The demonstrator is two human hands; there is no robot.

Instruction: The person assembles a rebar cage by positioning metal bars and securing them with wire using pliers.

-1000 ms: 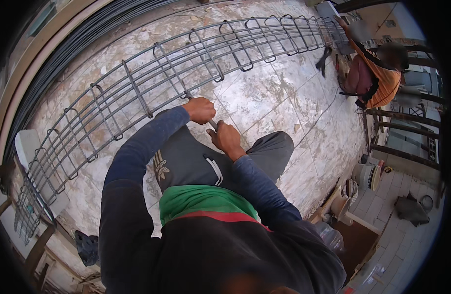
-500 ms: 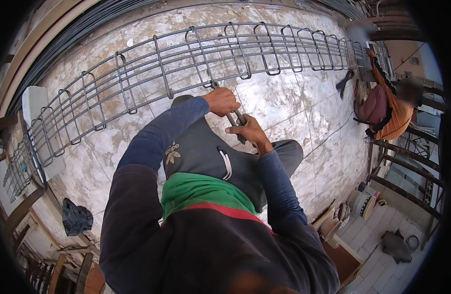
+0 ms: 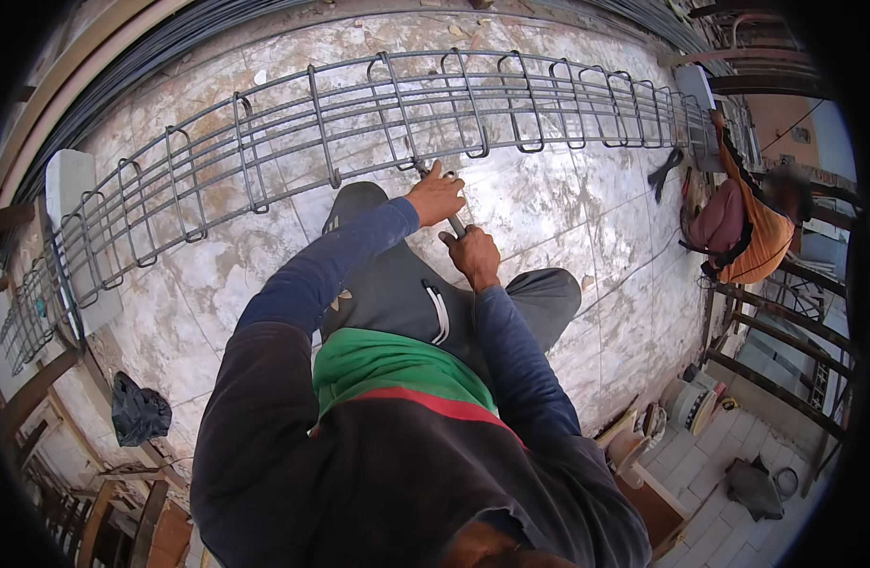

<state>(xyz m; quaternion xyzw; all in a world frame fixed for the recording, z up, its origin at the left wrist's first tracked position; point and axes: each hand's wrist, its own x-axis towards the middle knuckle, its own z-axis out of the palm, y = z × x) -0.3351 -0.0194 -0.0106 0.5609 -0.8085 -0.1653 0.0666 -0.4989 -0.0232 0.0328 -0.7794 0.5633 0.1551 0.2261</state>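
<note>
A long rebar cage (image 3: 359, 114) of straight bars and square stirrups crosses in front of me. My left hand (image 3: 438, 197) is at its near lower bar, fingers stretched and slightly apart, lying over the front of a pair of pincers. My right hand (image 3: 474, 256) is closed around the grey handles of the pincers (image 3: 456, 225), just right of and below the left hand. The jaws are mostly hidden by my left fingers, beside a stirrup corner. Whether the jaws grip a tie wire cannot be made out.
A co-worker (image 3: 752, 232) in orange sits at the cage's right end. A pale block (image 3: 70, 180) supports its left end. Long bars (image 3: 170, 71) lie along the far left. A black bag (image 3: 139, 409), a dark wire bundle (image 3: 664, 168) and a bucket (image 3: 685, 402) stand around the floor.
My left hand has loosened from a closed grip on the pincers to stretched fingers near the bar. My right hand has shifted slightly left, still holding the handles. The view has tilted slightly.
</note>
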